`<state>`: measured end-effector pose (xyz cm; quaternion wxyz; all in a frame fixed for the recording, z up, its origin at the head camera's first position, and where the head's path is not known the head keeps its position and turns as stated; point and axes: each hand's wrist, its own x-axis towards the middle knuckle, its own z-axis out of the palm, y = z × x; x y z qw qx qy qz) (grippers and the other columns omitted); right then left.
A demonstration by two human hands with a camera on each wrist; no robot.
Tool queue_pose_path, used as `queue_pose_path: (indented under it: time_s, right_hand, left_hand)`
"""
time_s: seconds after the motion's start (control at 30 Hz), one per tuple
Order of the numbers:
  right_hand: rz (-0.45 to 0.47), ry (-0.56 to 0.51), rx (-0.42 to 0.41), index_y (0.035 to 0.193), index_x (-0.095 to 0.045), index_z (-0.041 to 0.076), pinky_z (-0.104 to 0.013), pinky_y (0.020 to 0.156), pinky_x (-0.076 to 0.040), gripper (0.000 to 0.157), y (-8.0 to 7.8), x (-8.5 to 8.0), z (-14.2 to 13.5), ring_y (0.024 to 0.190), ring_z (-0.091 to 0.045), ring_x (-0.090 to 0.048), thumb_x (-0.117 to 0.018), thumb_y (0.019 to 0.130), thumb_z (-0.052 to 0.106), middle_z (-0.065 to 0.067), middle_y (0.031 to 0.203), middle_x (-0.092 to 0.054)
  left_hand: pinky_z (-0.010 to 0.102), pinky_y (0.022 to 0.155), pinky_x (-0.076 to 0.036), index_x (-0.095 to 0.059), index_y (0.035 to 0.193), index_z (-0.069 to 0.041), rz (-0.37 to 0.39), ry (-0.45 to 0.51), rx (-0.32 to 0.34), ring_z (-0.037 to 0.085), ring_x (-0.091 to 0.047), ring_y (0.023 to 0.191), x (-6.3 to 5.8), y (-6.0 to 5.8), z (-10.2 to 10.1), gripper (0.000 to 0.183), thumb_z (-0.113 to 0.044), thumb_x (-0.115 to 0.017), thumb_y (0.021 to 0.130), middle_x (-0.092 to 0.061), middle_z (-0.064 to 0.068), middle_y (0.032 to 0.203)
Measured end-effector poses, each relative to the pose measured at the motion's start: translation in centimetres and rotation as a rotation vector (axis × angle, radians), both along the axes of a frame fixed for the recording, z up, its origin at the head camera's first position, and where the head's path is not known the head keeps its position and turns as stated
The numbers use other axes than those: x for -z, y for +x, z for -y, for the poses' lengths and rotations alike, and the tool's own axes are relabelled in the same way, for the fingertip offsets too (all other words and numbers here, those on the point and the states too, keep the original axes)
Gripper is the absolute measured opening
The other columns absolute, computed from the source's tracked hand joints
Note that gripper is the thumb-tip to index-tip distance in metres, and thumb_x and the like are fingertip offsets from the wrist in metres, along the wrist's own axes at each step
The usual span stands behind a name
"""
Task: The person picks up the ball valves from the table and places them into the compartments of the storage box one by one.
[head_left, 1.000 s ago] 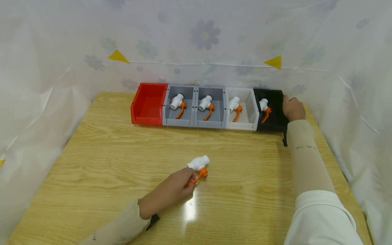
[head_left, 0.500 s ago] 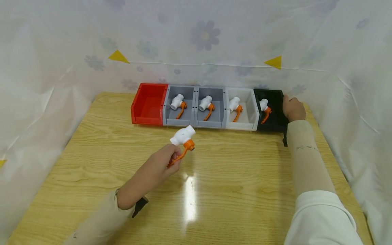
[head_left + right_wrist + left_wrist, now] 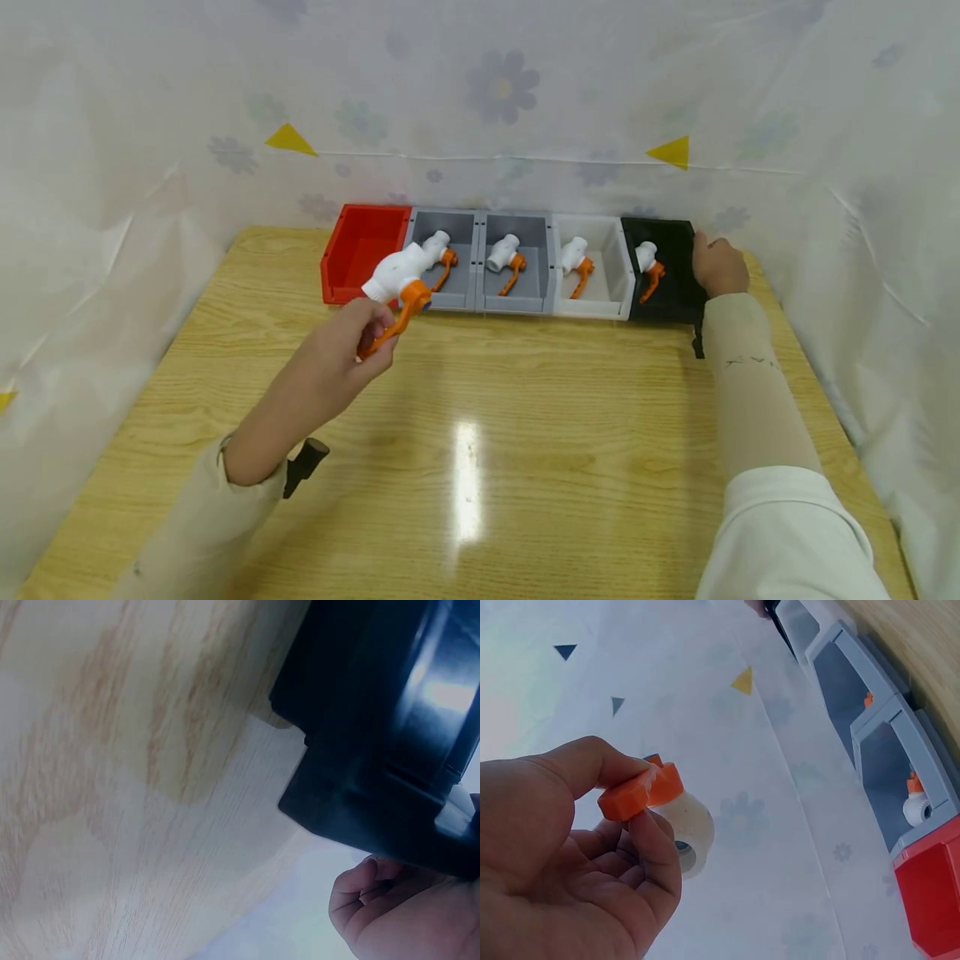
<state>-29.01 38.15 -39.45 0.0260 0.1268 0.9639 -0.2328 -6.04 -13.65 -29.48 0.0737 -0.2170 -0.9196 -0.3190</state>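
Note:
In the head view, my left hand (image 3: 318,367) pinches the orange lever of a white ball valve (image 3: 396,273) in the air, in front of the red bin (image 3: 358,254) and the left grey bin (image 3: 463,279). Up close in the left wrist view, thumb and fingers press on the flat orange lever (image 3: 626,799), with the white body beyond. My right hand (image 3: 722,265) grips the right wall of the black bin (image 3: 681,267) at the row's right end. Its curled fingers (image 3: 352,889) show beside that bin in the right wrist view; the thumb is hidden there.
Between the red and black bins stand two grey bins and a white bin (image 3: 613,279). One orange-levered valve lies in each grey bin, another valve (image 3: 574,257) in the white, another (image 3: 647,258) in the black. A patterned sheet (image 3: 420,100) hangs behind the wooden table (image 3: 570,433).
My left hand has lifted the ball valve off the middle of the table and carried it left and forward, towards the red bin. My right hand has stayed at the black bin.

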Motion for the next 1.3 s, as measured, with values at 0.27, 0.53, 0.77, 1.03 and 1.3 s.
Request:
queue_pose_path:
  time_s: [0.27, 0.53, 0.77, 1.03, 1.3]
  right_hand:
    - [0.019, -0.002, -0.011, 0.127, -0.035, -0.015, -0.052, 0.069, -0.04, 0.084, 0.2, -0.4, 0.2, 0.085, -0.042, -0.05, -0.003, 0.093, 0.055, -0.032, 0.107, -0.046]
    - [0.018, -0.002, 0.002, 0.128, -0.035, -0.015, -0.056, 0.076, -0.04, 0.084, 0.3, -0.5, 0.1, 0.094, -0.047, -0.049, -0.003, 0.093, 0.055, -0.034, 0.116, -0.045]
    - [0.002, 0.021, 0.004, 0.126, -0.038, -0.014, -0.056, 0.076, -0.04, 0.083, 0.0, -0.2, 0.1, 0.094, -0.047, -0.049, -0.004, 0.094, 0.055, -0.034, 0.115, -0.045]
    - [-0.004, 0.026, 0.022, 0.122, -0.04, -0.012, -0.054, 0.074, -0.04, 0.081, -0.4, -0.3, 0.2, 0.09, -0.044, -0.049, -0.005, 0.094, 0.055, -0.031, 0.111, -0.046]
    - [0.013, 0.005, 0.027, 0.127, -0.038, -0.011, -0.057, 0.083, -0.038, 0.083, -0.5, -0.2, 0.0, 0.101, -0.047, -0.047, -0.005, 0.093, 0.056, -0.033, 0.121, -0.044]
  left_hand:
    - [0.025, 0.053, -0.039, -0.05, 0.097, -0.001, 0.005, -0.001, -0.026, 0.017, -0.043, 0.063, 1.4, -3.8, 2.2, 0.013, -0.004, -0.057, 0.086, -0.049, 0.006, 0.079]
    - [0.033, 0.061, -0.044, -0.047, 0.106, 0.005, -0.003, -0.047, -0.088, 0.023, -0.047, 0.071, 4.4, -9.0, 4.1, 0.02, -0.006, -0.054, 0.091, -0.052, 0.014, 0.089]
    - [0.037, 0.064, -0.044, -0.045, 0.11, 0.006, 0.039, -0.06, -0.194, 0.027, -0.047, 0.075, 7.0, -12.2, 5.0, 0.024, -0.008, -0.053, 0.092, -0.05, 0.017, 0.095]
    - [0.039, 0.065, -0.044, -0.045, 0.107, 0.006, 0.051, -0.116, -0.288, 0.029, -0.048, 0.075, 9.2, -14.7, 4.9, 0.021, -0.007, -0.052, 0.092, -0.048, 0.018, 0.093]
    - [0.043, 0.078, -0.047, -0.045, 0.109, 0.009, 0.051, -0.348, -0.353, 0.033, -0.049, 0.081, 11.1, -16.8, 4.4, 0.023, -0.007, -0.051, 0.093, -0.049, 0.021, 0.095]
